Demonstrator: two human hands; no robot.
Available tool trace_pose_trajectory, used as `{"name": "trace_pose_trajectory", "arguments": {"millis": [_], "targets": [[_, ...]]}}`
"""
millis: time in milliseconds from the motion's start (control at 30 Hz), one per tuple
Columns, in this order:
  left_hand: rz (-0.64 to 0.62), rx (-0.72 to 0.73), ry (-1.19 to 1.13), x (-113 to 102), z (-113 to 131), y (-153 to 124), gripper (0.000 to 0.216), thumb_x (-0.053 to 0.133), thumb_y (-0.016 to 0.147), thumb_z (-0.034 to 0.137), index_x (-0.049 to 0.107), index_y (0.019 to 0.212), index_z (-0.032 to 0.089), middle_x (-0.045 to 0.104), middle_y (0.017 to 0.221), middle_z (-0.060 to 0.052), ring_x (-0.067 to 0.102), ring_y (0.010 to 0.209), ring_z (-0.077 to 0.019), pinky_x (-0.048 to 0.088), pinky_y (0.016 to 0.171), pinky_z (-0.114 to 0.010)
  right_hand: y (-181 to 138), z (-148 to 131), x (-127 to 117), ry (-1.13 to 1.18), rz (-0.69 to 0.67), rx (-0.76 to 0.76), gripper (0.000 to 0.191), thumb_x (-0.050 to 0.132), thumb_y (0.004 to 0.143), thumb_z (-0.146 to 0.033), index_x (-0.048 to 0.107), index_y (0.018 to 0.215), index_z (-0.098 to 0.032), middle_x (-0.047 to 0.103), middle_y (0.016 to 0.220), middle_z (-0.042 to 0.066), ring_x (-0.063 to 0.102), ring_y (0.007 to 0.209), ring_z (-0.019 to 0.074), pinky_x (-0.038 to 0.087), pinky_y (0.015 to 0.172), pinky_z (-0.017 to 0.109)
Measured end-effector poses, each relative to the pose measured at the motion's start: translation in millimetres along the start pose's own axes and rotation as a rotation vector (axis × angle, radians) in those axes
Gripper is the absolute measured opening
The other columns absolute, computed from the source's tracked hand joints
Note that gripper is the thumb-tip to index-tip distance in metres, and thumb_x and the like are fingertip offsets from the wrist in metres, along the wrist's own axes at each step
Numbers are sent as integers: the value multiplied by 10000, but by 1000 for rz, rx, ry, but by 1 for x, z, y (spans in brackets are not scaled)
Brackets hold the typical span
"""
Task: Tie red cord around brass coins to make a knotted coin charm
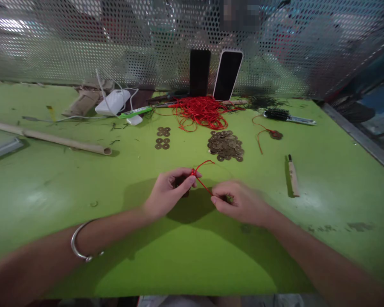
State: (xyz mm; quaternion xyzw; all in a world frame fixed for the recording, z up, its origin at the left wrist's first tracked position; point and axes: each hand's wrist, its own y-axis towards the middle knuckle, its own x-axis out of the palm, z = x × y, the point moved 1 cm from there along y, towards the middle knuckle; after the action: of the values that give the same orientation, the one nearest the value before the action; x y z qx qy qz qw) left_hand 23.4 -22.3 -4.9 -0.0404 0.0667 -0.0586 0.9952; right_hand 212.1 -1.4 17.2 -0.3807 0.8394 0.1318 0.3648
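My left hand [171,189] pinches a small red cord knot [193,172] between thumb and fingertips. Dark coin edges show beneath that hand, mostly hidden by the fingers. One loose end of the cord curls up and to the right. Another strand [205,185] runs down to my right hand [235,201], whose thumb and forefinger are closed on it. Beyond my hands lies a heap of holed coins [226,146]. Two small groups of coins [162,143] are laid out to its left. A finished-looking coin cluster [275,134] with red cord rests at the right.
A tangle of red cord [202,111] lies before two phones [228,76] leaning on a perforated metal screen [166,38]. At right are a hairbrush [288,117] and a wooden-handled tool [293,177]. A bamboo stick [60,141] and a white charger [113,102] lie left.
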Motion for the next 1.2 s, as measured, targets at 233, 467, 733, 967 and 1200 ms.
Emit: {"name": "trace_pose_trajectory", "arguments": {"millis": [233, 467, 733, 967, 1200], "targets": [[45, 3, -4, 0, 2, 2, 322, 593, 803, 406, 687, 963, 144, 618, 697, -24, 508, 572, -79, 428, 494, -161, 0, 3, -2, 46, -45, 34, 269, 409, 757, -169, 251, 540, -194, 274, 503, -46, 292, 497, 92, 200, 490, 252], [50, -23, -44, 0, 3, 1, 320, 614, 793, 412, 688, 951, 143, 624, 723, -27, 509, 607, -79, 425, 510, -152, 0, 3, -4, 56, -77, 37, 258, 402, 761, -175, 258, 547, -192, 276, 509, -46, 296, 506, 93, 202, 494, 249], [-83, 39, -5, -3, 2, 0, 291, 572, 834, 377, 679, 1002, 164, 597, 708, -14, 509, 621, -86, 419, 524, -161, -1, 1, -5, 123, -50, 46, 254, 415, 831, -199, 427, 579, -173, 416, 537, -35, 383, 516, 98, 272, 512, 245], [-320, 81, -15, -1, 3, -2, 242, 580, 837, 303, 683, 995, 150, 622, 752, -34, 527, 650, -104, 410, 548, -186, 3, 5, 2, 471, 99, 107, 180, 393, 933, -274, 544, 1007, -211, 596, 833, 2, 539, 711, 119, 398, 600, 222], [-383, 90, 8, 0, 2, -4, 216, 566, 850, 266, 683, 1005, 171, 624, 767, -27, 546, 687, -111, 429, 611, -204, 5, 9, 9, 613, 100, 115, 80, 561, 862, -267, 582, 857, -189, 605, 780, -19, 544, 700, 101, 398, 602, 191]]}}
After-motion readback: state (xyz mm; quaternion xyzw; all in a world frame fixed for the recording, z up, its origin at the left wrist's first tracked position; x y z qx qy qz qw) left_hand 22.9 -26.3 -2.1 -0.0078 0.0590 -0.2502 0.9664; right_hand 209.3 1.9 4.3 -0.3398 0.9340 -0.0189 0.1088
